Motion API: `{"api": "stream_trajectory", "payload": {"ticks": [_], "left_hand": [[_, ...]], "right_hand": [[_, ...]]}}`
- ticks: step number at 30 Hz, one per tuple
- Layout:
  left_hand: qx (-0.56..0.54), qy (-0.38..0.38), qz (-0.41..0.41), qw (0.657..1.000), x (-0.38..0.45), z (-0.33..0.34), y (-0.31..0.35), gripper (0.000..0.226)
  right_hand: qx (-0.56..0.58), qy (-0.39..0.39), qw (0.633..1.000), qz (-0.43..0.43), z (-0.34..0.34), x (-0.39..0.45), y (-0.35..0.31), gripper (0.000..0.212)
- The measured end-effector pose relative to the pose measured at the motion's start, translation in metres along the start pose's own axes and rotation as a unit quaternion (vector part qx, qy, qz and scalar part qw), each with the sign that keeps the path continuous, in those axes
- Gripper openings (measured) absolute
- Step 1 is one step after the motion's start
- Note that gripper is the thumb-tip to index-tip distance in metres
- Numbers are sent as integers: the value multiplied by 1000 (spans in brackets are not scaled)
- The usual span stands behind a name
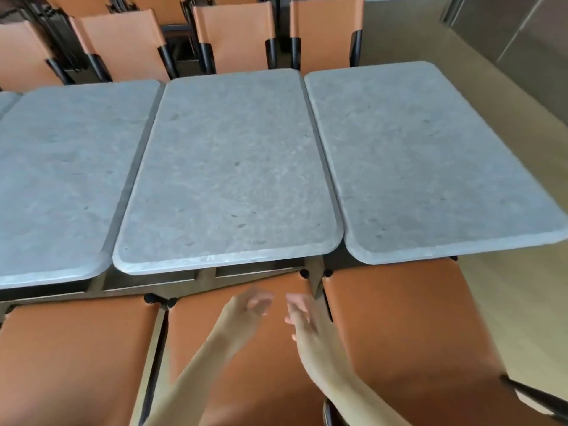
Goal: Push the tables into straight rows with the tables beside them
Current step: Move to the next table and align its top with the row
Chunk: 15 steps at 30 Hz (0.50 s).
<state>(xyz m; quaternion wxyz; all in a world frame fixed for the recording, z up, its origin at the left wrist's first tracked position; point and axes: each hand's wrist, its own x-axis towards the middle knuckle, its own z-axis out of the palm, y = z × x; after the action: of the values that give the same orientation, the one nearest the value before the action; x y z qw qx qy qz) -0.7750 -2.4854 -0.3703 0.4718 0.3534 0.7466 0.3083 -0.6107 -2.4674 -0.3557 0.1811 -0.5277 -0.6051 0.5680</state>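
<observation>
Head view looks down on a row of grey stone-look rectangular tables with rounded corners, set side by side on a tan floor (507, 302). Furthest left, only a sliver of one grey top (7, 101) shows at the frame's edge. Next comes the left table (67, 179), its near edge sitting closer to the viewer than its neighbour's. The middle table (227, 167) lies just beside it, with a narrow gap along their long sides. The right table (424, 161) stands just beside the middle one, a thin gap between them, and its far edge reaches a little further away. Beyond the far edges stand orange leather chairs with black legs (233, 38). Along the near edges, three more orange leather chair backs (399, 327) are tucked in. Over the middle chair back, short of the middle table's near edge, the left hand (246, 309) is blurred, fingers spread and loose, holding nothing. The right hand (304, 321) hangs just beside it, also blurred, fingers straight and apart, gripping nothing.
</observation>
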Motion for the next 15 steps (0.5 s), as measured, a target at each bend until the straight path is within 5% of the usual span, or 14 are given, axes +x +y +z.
{"api": "stream_trajectory", "payload": {"ticks": [7, 11, 15], "left_hand": [[222, 148, 100, 958, 102, -44, -33, 36], [395, 123, 154, 897, 177, -74, -40, 54], [432, 150, 112, 882, 218, -75, -51, 75]], "right_hand": [[-258, 60, 963, -54, 13, 132, 14, 41], [-373, 158, 905, -134, 27, 228, 8, 56], [-426, 164, 882, -120, 33, 274, 21, 67]]}}
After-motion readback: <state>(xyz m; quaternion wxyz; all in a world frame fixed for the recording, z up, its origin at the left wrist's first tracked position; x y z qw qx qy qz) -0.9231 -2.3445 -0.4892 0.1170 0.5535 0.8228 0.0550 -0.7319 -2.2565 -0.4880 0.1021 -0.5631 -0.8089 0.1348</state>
